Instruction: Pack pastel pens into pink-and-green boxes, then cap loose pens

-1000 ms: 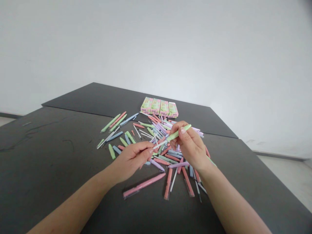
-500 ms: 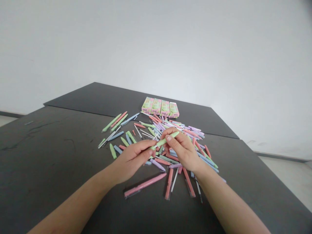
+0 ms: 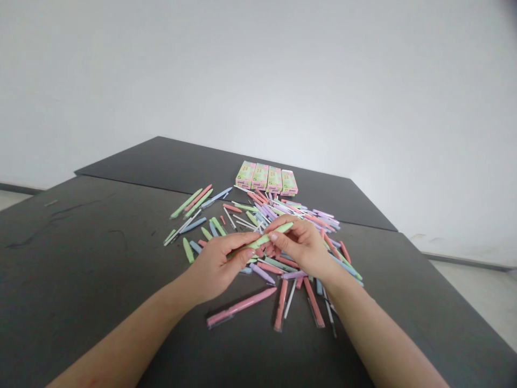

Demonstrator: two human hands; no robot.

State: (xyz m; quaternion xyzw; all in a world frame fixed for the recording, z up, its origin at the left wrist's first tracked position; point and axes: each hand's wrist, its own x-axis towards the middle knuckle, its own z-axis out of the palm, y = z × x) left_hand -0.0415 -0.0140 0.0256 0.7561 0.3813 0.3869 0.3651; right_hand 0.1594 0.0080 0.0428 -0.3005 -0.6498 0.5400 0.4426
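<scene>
A light green pen (image 3: 263, 240) is held between both hands above a heap of pen parts. My left hand (image 3: 220, 264) pinches its lower left end, which the fingers partly cover. With thumb and fingers, my right hand (image 3: 301, 243) grips the upper part, and the tapered tip points up to the right. The two green sections meet with no white refill showing between them. Beneath the hands lie coral, purple, blue and green barrels, among them a purple barrel (image 3: 262, 273). A pink pen (image 3: 241, 307) with a clear clip lies nearest me.
Several pink and green boxes (image 3: 268, 178) marked 5 stand in a row behind the heap. Whole pens, including a green pen (image 3: 186, 203), lie together at the left. Loose white refills (image 3: 290, 298) are scattered about the black table (image 3: 100, 258).
The gap in the green pen has closed: the white refill that showed between its two sections is now out of sight. My hands have come slightly nearer each other.
</scene>
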